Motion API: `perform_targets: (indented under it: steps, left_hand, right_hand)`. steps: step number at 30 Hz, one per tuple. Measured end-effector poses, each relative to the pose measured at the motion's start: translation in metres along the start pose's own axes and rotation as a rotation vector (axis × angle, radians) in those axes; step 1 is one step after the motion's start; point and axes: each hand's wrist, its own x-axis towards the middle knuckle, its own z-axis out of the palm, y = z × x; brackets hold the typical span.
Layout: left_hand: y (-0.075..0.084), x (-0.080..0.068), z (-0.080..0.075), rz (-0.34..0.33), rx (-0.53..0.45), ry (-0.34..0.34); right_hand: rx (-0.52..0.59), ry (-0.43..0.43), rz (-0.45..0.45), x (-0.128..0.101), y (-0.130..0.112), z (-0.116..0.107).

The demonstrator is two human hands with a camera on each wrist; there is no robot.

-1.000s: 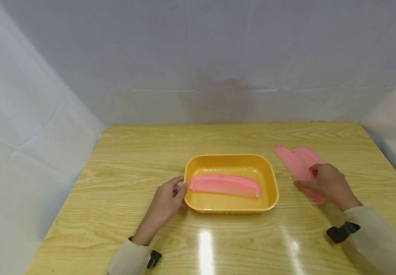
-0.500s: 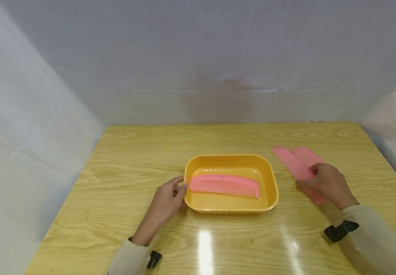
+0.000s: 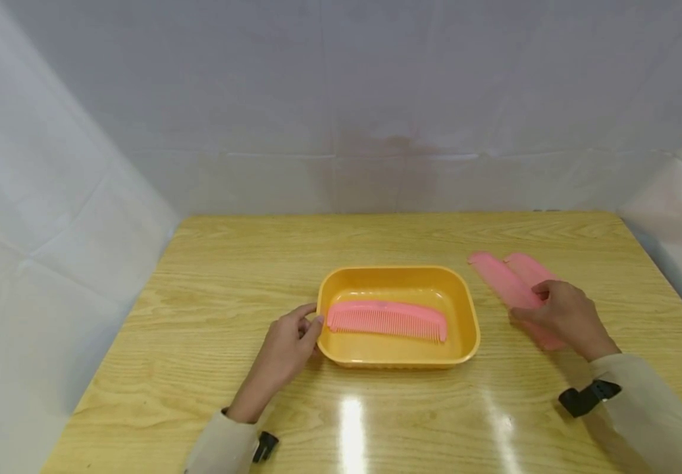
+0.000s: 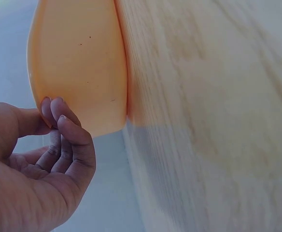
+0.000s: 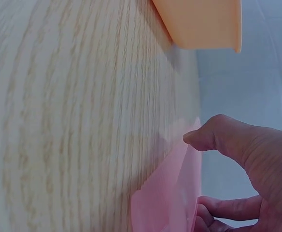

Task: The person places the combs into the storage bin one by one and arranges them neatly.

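A yellow plastic tray (image 3: 397, 363) stands on the table, and a pink comb (image 3: 385, 309) lies flat inside it. My left hand (image 3: 286, 345) pinches the tray's left rim between thumb and fingers. In the left wrist view, the left hand (image 4: 59, 159) has its fingertips against the rim of the orange-looking tray (image 4: 83, 58). To the right of the tray, two more pink combs lie side by side, slanting. My right hand (image 3: 566, 316) holds the nearer comb (image 3: 503, 280) by its edges, thumb on the left side. The farther comb (image 3: 530, 266) is partly hidden behind that hand.
The wooden table (image 3: 246, 263) has pale sheeting (image 3: 376, 99) behind it and at both sides. In the right wrist view the tray's end (image 5: 204, 24) stands a short way from the held comb (image 5: 167, 193).
The nearer comb on the right has turned slightly under my right hand, its far end shifting a little left and its near end a little right. The left hand and tray have stayed put.
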Motion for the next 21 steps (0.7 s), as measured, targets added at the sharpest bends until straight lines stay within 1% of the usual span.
perform_targets:
  steps: [13,21]
  left_hand:
    - [-0.001,0.0,0.0,0.01,0.003,-0.006]
    - [0.0,0.0,-0.001,0.011,-0.002,-0.009]
  right_hand:
    - [0.029,-0.007,-0.022,0.001,-0.007,-0.006]
    - [0.035,0.011,-0.046,0.004,-0.018,-0.012]
